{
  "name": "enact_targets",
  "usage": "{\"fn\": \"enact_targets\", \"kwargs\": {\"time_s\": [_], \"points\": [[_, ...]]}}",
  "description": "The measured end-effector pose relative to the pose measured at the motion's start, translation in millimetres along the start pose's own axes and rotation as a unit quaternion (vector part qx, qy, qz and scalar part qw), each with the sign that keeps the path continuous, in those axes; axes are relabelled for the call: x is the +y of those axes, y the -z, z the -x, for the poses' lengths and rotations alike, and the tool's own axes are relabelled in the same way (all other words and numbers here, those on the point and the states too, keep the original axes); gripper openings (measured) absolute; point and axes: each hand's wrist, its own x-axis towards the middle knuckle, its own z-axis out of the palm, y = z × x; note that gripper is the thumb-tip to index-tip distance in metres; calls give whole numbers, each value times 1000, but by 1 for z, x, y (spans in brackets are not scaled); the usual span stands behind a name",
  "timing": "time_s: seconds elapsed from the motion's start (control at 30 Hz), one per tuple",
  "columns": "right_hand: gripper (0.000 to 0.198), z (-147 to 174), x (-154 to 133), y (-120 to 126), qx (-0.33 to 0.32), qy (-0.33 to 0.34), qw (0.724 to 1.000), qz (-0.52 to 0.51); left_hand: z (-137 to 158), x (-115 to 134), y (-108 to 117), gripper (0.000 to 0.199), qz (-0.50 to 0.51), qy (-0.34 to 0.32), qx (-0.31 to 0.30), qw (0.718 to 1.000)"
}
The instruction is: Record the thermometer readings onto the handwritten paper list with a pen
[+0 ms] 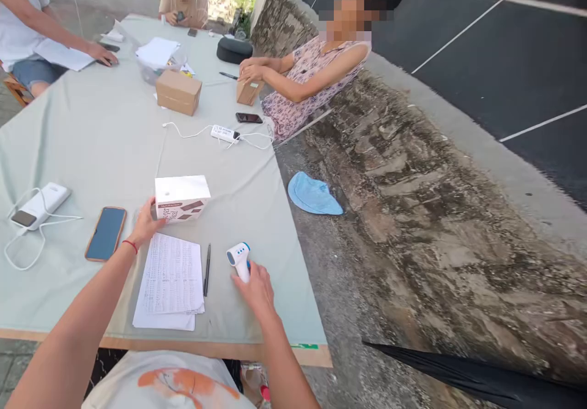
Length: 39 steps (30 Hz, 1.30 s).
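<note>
With fingers against its left side, my left hand (147, 222) grips a white box (182, 190) with brown print on its front. My right hand (257, 287) is closed round the handle of a white and blue infrared thermometer (239, 261), near the right edge of the table. Between my arms lies a stack of printed sheets (172, 277), with a black pen (207, 269) along its right side. A phone in an orange case (106, 233) is to the left of my left hand.
A power bank (46, 204) with a white cable lies at left. Farther off are a cardboard box (178, 93), a black case (233, 49), a phone (249, 118) and a power strip (224, 133). Three people sit around the table (92, 146). A blue cap (314, 194) lies beyond the right edge.
</note>
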Motion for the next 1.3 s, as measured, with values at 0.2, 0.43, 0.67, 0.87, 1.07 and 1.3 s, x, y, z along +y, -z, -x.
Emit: {"fn": "enact_targets", "kwargs": {"time_s": [0.2,0.43,0.67,0.87,1.07,1.3], "points": [[45,4,-32,3,-9,-99,968,-230,19,16,-5,67,75,22,-4,997],[44,18,-121,8,-135,-62,846,-513,46,2,-28,73,-85,-27,26,996],[40,26,-158,-14,-185,-121,780,-585,42,-2,-32,80,-95,-76,55,991],[44,25,-166,-22,-161,-94,808,-559,39,-2,-32,75,-93,-95,69,989],[46,25,-164,-24,-163,-65,811,-559,39,-2,-32,77,-84,-96,72,989],[48,28,-162,-28,-160,-77,816,-550,41,-7,-36,79,-99,-85,54,990]]}}
